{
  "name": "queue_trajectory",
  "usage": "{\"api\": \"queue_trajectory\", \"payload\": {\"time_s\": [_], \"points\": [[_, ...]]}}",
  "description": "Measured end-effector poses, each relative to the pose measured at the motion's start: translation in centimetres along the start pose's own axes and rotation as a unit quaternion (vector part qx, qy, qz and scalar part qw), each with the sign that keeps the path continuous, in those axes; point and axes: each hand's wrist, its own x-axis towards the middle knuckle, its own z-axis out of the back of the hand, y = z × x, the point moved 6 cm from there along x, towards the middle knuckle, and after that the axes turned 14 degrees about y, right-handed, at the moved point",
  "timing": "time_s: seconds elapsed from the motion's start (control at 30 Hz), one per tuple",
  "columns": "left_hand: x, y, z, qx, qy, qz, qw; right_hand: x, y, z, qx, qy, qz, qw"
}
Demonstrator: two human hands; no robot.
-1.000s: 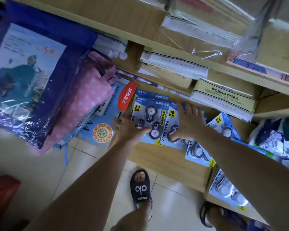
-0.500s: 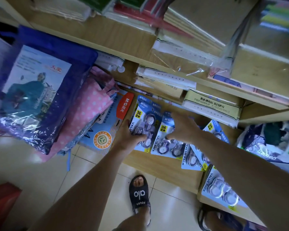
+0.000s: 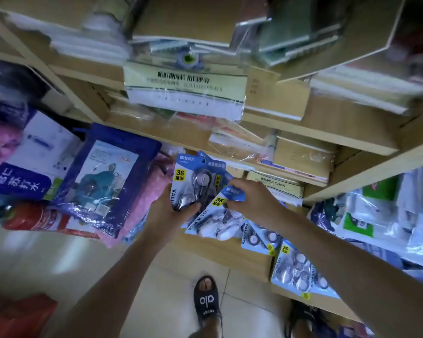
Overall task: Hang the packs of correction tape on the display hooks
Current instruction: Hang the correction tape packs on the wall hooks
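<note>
The left hand [image 3: 167, 211] clamps one correction-tape pack [image 3: 193, 181] upright; the right hand [image 3: 252, 200] pinches a second pack's [image 3: 217, 215] header, tilted rightward alongside.

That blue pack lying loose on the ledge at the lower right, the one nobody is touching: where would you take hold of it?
Probably by the flat card edge of the loose pack, pinched from its open floor-side edge. The middle is bulging clear blister over round tape cases, poor to pinch, and other packs overlap its upper end. The right hand is nearer, but both hands already hold packs.
</note>
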Motion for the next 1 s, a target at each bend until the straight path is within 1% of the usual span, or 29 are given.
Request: {"api": "queue_trajectory", "payload": {"time_s": [0.17,0.3,0.37,0.43,0.53,0.63,0.7,0.77,0.87,0.93,1.0], "points": [[-3.9,-10.7,-0.7,-0.007,0.061,-0.074,0.995,-7.8,6.3,8.6,0.039,-0.081,0.033,0.995],[-6.7,-19.7,-2.9,-0.011,0.13,-0.139,0.982,-14.5,10.6,15.8,0.055,-0.147,0.045,0.987],[-8.0,-23.9,-4.1,-0.012,0.152,-0.174,0.973,-18.1,12.6,19.0,0.023,-0.174,0.052,0.983],[-9.3,-28.1,-5.3,-0.009,0.172,-0.21,0.962,-21.8,14.5,21.9,-0.011,-0.201,0.078,0.977],[-11.6,-33.8,-7.4,-0.005,0.206,-0.259,0.944,-27.2,17.1,25.3,-0.091,-0.249,0.096,0.96],[-13.5,-38.4,-9.7,-0.006,0.209,-0.281,0.937,-32.1,19.2,28.0,-0.14,-0.277,0.106,0.945],[-14.5,-41.4,-11.3,-0.002,0.215,-0.293,0.932,-35.0,19.7,29.6,-0.154,-0.288,0.114,0.939],[-15.6,-44.6,-12.7,-0.007,0.209,-0.314,0.926,-38.0,19.7,31.4,-0.174,-0.326,0.116,0.922],[-17.6,-49.4,-14.7,-0.034,0.218,-0.346,0.912,-43.3,19.0,33.8,-0.21,-0.44,0.103,0.867],[-18.7,-52.0,-16.1,-0.046,0.224,-0.362,0.904,-47.0,18.0,35.0,-0.147,-0.506,0.09,0.845],[-19.5,-54.0,-17.3,-0.067,0.224,-0.373,0.898,-50.2,16.2,36.0,-0.047,-0.547,0.069,0.833]]}}
